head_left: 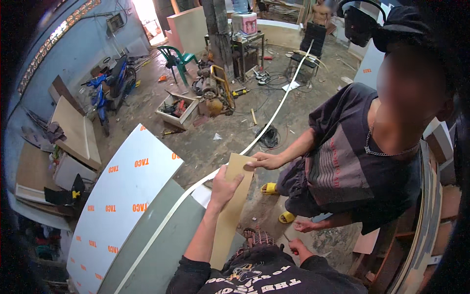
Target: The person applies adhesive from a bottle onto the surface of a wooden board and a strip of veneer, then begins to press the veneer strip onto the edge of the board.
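My left hand (226, 188) grips a narrow tan board (234, 206) by its left edge, with the thumb across its face. The board slants from my body toward the far end, where a co-worker's hand (267, 160) also holds it. My right hand (298, 249) is low, to the right of my body, closed around a thin tool (287, 238) whose kind is too small to make out. The co-worker's other hand (306, 225) is just beyond it. Left of the board, a long white strip (183, 195) runs across a grey panel (169, 215).
A white panel (117, 191) with orange print lies at the left. On the floor ahead are a wooden box (178, 110) of tools, a compressor (215, 93), a hammer (253, 116) and cables. A co-worker (352, 147) stands close at the right, beside stacked boards (416, 240).
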Demonstrator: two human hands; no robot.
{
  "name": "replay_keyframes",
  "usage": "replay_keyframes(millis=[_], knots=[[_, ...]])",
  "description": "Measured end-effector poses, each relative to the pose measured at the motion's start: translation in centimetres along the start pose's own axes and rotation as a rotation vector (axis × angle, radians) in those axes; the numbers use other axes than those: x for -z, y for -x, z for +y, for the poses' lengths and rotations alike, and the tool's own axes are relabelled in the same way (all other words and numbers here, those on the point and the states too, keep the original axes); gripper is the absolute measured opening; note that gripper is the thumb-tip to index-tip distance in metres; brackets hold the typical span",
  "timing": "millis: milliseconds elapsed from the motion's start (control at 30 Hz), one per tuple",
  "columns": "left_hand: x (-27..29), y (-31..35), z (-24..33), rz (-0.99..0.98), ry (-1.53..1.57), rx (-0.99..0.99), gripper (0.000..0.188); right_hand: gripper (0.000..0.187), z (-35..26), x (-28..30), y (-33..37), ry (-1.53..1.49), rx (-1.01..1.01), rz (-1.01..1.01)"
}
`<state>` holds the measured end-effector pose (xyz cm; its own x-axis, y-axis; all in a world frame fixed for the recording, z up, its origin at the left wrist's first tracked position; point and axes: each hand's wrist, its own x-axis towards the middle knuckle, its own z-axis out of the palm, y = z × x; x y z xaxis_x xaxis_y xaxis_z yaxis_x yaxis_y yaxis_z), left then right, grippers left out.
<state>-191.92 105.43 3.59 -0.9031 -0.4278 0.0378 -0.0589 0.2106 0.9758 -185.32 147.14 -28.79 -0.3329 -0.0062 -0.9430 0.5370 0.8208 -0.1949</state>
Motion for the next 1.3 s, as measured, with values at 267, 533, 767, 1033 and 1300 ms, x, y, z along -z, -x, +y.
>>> replay_keyframes(millis=[267,533,767,1033,1300], knots=[[0.6,0.8,3.3,0.093,-0.173,-0.164,0.071,0.024,0.4,0.6,-0.1,0.005,0.1,0.077],[6.4,9.2,1.0,-0.051,-0.056,-0.035,0.088,0.023,-2.6,0.9,1.7,-0.017,0.062,0.063],[7.7,18.6,-2.8,-0.186,-0.117,0.161,0.067,0.026,-4.1,0.2,1.1,0.117,0.07,-0.004],[5.8,23.3,-7.1,-0.076,-0.079,0.242,0.046,0.062,-1.5,6.2,-6.8,-0.034,0.286,-0.597],[8.5,27.0,-13.3,0.024,-0.366,0.186,0.023,0.026,-1.4,-2.4,-4.0,-0.566,0.491,0.383]])
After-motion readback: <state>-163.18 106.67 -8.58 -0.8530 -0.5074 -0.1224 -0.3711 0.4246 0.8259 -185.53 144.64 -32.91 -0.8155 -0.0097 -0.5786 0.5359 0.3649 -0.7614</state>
